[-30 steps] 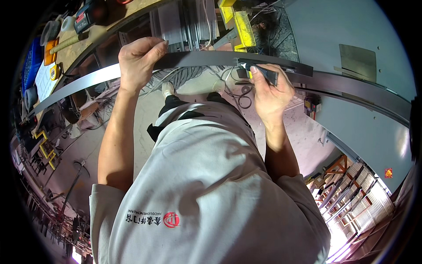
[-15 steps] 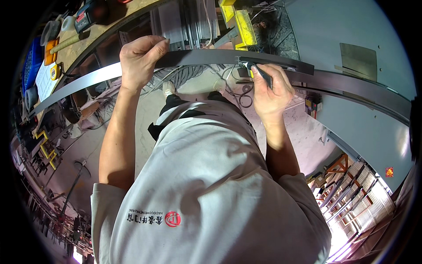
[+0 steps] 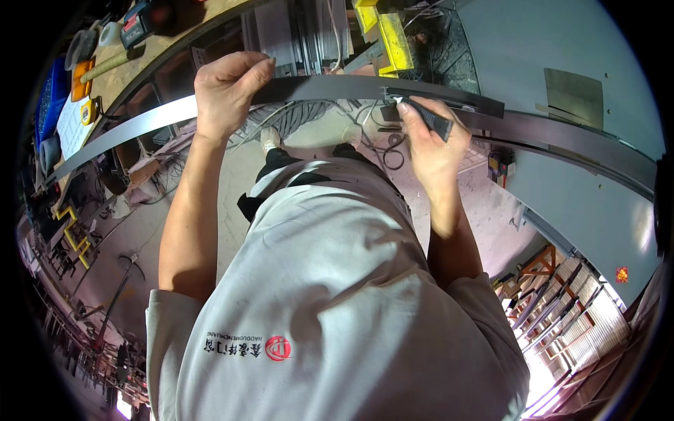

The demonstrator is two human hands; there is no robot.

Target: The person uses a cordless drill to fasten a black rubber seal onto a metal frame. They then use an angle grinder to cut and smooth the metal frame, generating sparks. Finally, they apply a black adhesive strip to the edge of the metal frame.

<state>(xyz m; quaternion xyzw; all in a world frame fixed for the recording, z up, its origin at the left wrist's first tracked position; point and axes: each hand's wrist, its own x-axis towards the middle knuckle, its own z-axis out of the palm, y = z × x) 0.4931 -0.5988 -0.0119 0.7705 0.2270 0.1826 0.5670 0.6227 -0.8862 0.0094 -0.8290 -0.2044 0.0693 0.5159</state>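
Note:
A long grey metal profile (image 3: 323, 88) runs across in front of me. My left hand (image 3: 228, 91) is closed, thumb and fingers pinched together just over the profile; what they pinch, if anything, is too small to make out. My right hand (image 3: 439, 140) is wrapped round a small black squeeze tube (image 3: 432, 119) with a white tip. That tip is beside the profile's notched end, where a darker strip (image 3: 463, 102) carries on to the right; whether it touches cannot be seen.
On the wooden bench (image 3: 168, 52) at upper left lie a hammer (image 3: 112, 67), a yellow tape measure (image 3: 88, 112) and a blue bin (image 3: 53, 98). Yellow metal parts (image 3: 394, 43) stand ahead. Cables (image 3: 302, 116) lie on the floor. Large grey panels (image 3: 519, 42) fill the right side.
The black tube has turned in my right hand, showing its broad side, with its tip still near the profile's end. My left hand has shifted slightly up and right, still pinched.

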